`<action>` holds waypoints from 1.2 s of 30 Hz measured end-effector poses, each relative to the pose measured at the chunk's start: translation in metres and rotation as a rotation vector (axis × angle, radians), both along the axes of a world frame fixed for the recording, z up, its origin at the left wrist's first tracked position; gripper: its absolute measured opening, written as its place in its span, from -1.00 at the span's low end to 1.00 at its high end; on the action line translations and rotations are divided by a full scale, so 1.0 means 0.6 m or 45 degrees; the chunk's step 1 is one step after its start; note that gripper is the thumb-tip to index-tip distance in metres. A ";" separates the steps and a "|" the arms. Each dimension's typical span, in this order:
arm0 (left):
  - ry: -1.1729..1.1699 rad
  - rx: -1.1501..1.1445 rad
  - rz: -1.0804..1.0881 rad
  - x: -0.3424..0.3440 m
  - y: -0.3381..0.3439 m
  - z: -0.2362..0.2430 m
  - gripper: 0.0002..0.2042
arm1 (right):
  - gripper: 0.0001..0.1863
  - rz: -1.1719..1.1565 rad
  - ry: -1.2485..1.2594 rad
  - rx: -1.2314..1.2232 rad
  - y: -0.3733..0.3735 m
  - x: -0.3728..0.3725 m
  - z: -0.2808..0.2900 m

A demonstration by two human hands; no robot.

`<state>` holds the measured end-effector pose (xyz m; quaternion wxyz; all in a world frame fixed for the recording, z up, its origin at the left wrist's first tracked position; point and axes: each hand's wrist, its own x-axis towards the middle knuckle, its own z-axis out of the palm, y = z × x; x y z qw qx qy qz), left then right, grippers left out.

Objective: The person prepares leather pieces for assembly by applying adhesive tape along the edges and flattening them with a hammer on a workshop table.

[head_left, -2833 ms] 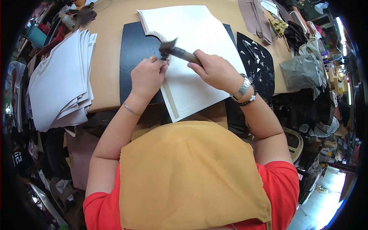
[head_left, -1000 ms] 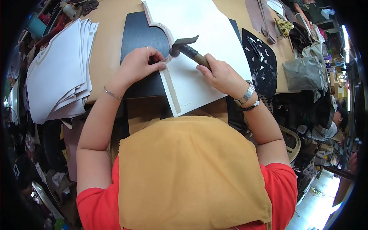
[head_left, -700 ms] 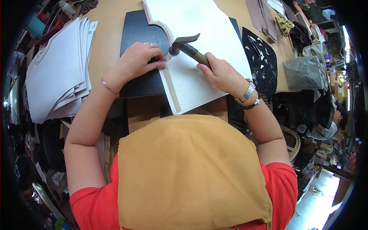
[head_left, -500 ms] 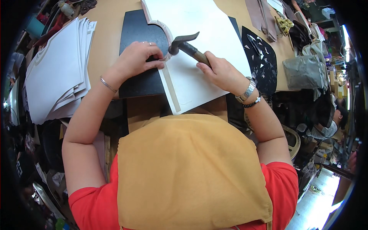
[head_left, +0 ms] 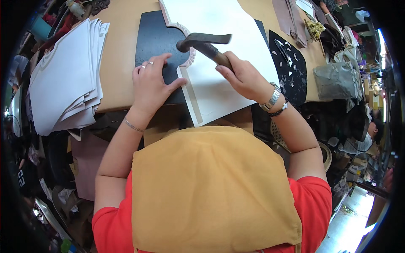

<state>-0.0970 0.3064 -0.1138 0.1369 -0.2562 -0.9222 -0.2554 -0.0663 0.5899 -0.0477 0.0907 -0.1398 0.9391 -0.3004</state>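
A hammer [head_left: 206, 43] is in my right hand [head_left: 247, 78], gripped by its wooden handle. Its dark head hangs over the curved cut-out in the edge of a large white panel [head_left: 236, 67]. Along that curve runs a pinkish folded border [head_left: 190, 55] with small pleats, and a beige strip follows the straight edge nearer me. Part of the panel lies over a black board [head_left: 154, 36]. My left hand [head_left: 152, 80] rests at the board with fingers spread, its thumb tip by the panel's edge below the curve. It holds nothing.
A stack of white panels [head_left: 67, 80] lies on the tan table [head_left: 120, 55] at the left. To the right are a black piece [head_left: 291, 67] strewn with white scraps and a grey-green bag [head_left: 335, 80]. Brown pieces [head_left: 289, 21] lie at the back right.
My left hand has drawn back from the curved border toward me, its fingers now spread. The hammer's head has swung up and leftward. The whole view has shifted slightly.
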 end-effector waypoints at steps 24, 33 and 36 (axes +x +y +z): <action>-0.070 -0.328 0.168 -0.046 0.028 0.033 -0.39 | -0.53 -0.489 -0.218 -0.142 0.040 0.050 -0.045; -0.167 0.056 -0.020 -0.067 0.049 0.006 -0.60 | -0.57 -0.324 -0.068 -0.151 0.040 0.037 -0.019; -0.415 0.260 -0.005 -0.071 0.059 0.014 -0.63 | -0.57 -0.249 0.042 0.013 0.042 0.001 -0.027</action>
